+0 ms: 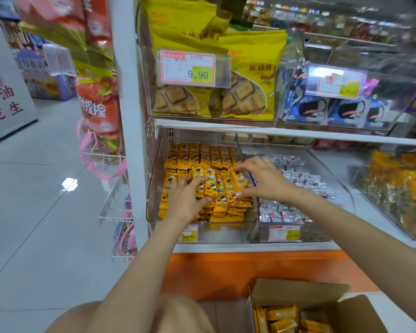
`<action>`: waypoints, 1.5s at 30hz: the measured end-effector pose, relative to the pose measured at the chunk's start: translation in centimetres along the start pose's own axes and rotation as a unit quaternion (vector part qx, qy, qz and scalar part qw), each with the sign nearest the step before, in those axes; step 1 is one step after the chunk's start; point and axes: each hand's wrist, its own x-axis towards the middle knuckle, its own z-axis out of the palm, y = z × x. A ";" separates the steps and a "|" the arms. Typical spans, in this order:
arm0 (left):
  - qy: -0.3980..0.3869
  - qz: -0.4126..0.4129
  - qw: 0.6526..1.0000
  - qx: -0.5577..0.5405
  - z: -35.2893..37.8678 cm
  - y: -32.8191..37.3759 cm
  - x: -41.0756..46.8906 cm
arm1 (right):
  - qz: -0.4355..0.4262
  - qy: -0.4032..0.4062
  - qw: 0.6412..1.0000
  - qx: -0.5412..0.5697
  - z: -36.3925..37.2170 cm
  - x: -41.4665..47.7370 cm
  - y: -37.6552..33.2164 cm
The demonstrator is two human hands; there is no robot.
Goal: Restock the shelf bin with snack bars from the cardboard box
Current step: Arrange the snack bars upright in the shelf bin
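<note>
Both hands are inside the clear shelf bin (154,179) on the lower shelf, on top of the yellow snack bars (202,156).

Left hand (185,203): grip open, fingers fairly straight and spread, lying on the front row of bars. Right hand (264,181): grip open and arched, with fingertips and thumb touching the right end of the same row. No bar is lifted clear.

The bars lie with their long axes running front to back. The bin looks nearly full.

The cardboard box (298,292) sits on the floor below and to the right, flaps open, with more boxed bars (283,316) inside. It is nearer the right hand, so the next reach is judged to go down and right.

Writing:
- The upper bin's price tag (190,69) reads "9.90".
- This bin's own tag (190,234) is partly hidden by the forearm and ends in "80".
- The floor sign (5,99) shows "花生".
- The bar branding is too blurred to read.
</note>
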 end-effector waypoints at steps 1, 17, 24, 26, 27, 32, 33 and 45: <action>0.005 0.002 1.000 -0.001 0.1 0.0 0.0 | -0.013 -0.026 0.999 0.021 0.0 0.0 0.5; -0.019 0.023 0.996 0.090 0.3 0.3 -0.3 | -0.066 0.016 0.992 -0.106 0.7 -1.0 1.4; 0.023 0.007 0.999 0.021 0.5 0.2 -0.4 | -0.114 0.009 0.992 0.046 0.6 1.4 -0.6; 0.052 -0.007 0.999 -0.010 0.4 0.2 -0.5 | -0.132 -0.009 0.990 0.049 1.0 2.7 -1.3; 0.065 -0.014 0.998 -0.021 0.4 0.2 -0.6 | -0.140 -0.026 0.989 0.045 1.2 3.4 -1.7; 0.112 -0.038 0.992 -0.048 -0.2 -0.4 -0.7 | -0.168 -0.065 0.983 0.023 1.7 6.0 -3.1; 0.123 -0.045 0.990 -0.054 -0.4 -0.5 -0.7 | -0.173 -0.068 0.983 0.010 1.7 6.3 -3.3; 0.150 0.012 0.983 -0.100 0.3 1.6 -1.1 | -0.235 -0.081 0.961 -0.124 -1.8 5.6 -2.2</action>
